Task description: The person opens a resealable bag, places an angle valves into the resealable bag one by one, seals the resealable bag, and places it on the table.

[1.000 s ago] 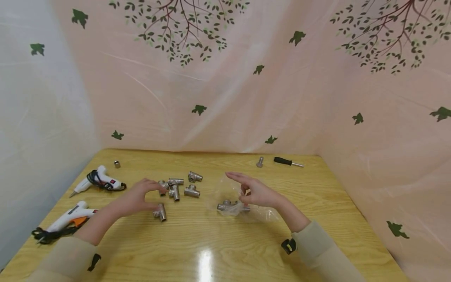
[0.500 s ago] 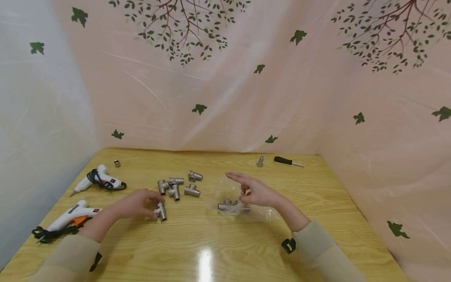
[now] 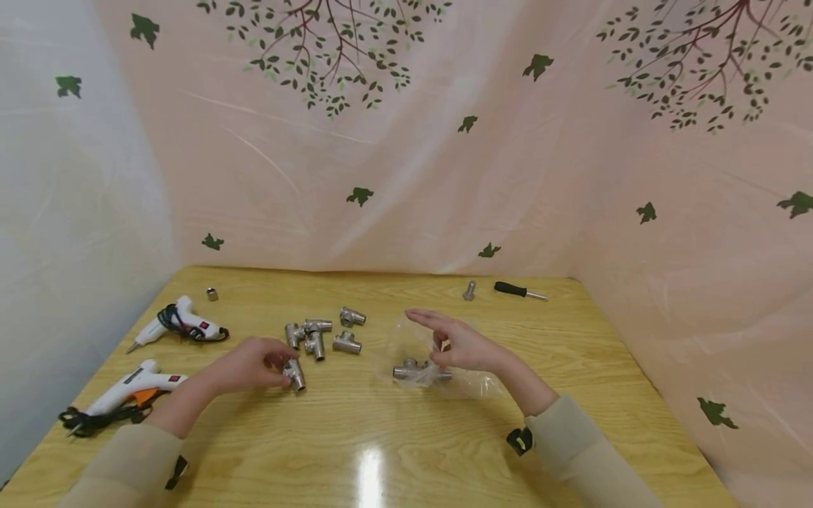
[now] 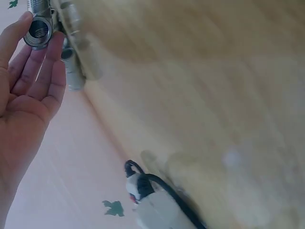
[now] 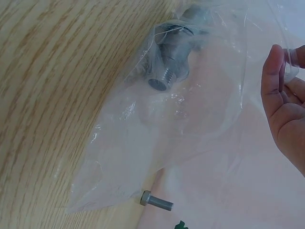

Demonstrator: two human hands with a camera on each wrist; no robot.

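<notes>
Leaf-printed sheeting walls off the wooden table (image 3: 394,437): my left hand (image 3: 244,365) pinches a silver threaded tee fitting (image 3: 293,374), left of the clear plastic bag (image 3: 438,367) my right hand (image 3: 460,346) holds open.

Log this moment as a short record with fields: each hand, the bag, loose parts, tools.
Left hand: fingers hold a metal tee fitting at the table
Right hand: pinches the clear plastic bag open
Bag contents: one metal fitting inside
Loose fittings: cluster beyond the left hand
Tools: two glue guns at left; screwdriver and bolt far side
</notes>
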